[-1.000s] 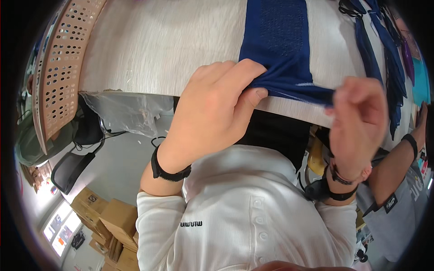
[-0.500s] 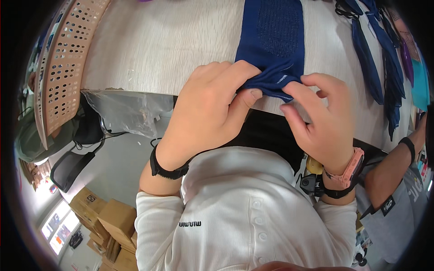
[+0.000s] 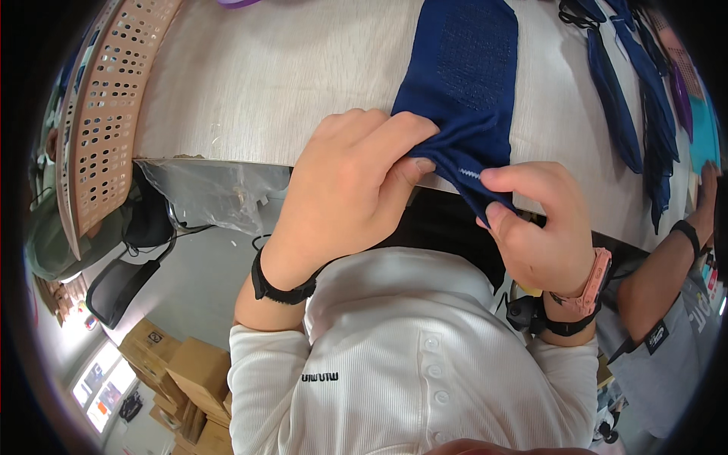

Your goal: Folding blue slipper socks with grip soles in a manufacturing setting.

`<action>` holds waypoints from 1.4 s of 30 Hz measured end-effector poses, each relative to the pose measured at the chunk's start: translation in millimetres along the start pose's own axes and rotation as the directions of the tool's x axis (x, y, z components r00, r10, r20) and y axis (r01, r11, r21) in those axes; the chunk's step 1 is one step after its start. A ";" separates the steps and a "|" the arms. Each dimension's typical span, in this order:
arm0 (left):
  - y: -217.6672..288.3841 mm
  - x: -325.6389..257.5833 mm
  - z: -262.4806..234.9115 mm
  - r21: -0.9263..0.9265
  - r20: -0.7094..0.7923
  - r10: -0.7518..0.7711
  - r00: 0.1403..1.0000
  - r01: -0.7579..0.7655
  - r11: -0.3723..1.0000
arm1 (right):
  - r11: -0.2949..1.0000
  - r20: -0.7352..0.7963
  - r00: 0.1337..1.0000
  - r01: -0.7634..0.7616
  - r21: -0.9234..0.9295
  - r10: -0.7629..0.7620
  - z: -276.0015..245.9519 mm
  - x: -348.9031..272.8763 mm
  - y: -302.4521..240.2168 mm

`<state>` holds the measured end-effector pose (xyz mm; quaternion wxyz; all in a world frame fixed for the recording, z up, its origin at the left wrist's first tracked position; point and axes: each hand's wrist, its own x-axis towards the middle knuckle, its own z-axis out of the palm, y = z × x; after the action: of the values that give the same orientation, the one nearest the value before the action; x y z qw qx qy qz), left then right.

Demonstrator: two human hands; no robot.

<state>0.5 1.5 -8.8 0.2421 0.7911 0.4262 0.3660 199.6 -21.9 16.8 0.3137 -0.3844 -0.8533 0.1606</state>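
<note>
A navy blue knit sleeve [image 3: 474,68] lies lengthwise on the table, with a dotted, textured patch on its far part. Its near end is bunched and drawn over the table's edge. My left hand [image 3: 364,171] pinches this end on the left side between thumb and fingers. With thumb and index finger, my right hand [image 3: 542,220] grips the lower right corner, pulling it into a point. A short line of white zigzag stitching shows between the two hands. The fingertips partly hide the folds of cloth.
A peach perforated basket [image 3: 114,114] stands at the table's left end. Dark blue strips with cords [image 3: 614,106] lie on the right. Clear plastic [image 3: 220,193] hangs below the edge. A co-worker's arm [image 3: 667,265] is at far right, cardboard boxes [image 3: 197,371] at lower left.
My right hand has moved down and now pinches the corner, pulling it toward me. The cloth's near end is stretched out more. My left hand has barely moved.
</note>
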 end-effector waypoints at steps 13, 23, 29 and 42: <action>-15.0 -11.9 3.9 0.034 -0.006 0.313 0.950 -0.313 0.949 | 0.982 -0.034 0.995 -0.089 0.169 0.096 10.7 5.9 6.2; -7.0 -11.2 7.0 0.020 -0.065 0.239 0.969 -0.238 0.971 | 0.948 0.088 0.956 -0.290 0.128 0.280 9.3 5.7 -2.2; -11.3 -12.0 9.5 0.021 -0.104 0.277 0.955 -0.277 0.961 | 0.951 -0.100 0.967 -0.205 0.232 0.233 19.6 -6.2 1.9; -25.8 -19.6 14.2 0.204 -0.160 0.620 0.768 -0.589 0.782 | 0.992 -0.106 0.989 -0.096 0.082 0.104 -7.1 6.0 2.3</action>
<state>-8.4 -2.8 -42.7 0.0062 0.8562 0.1972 0.4776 202.5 -15.7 23.5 0.3662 -0.4227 -0.8075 0.1874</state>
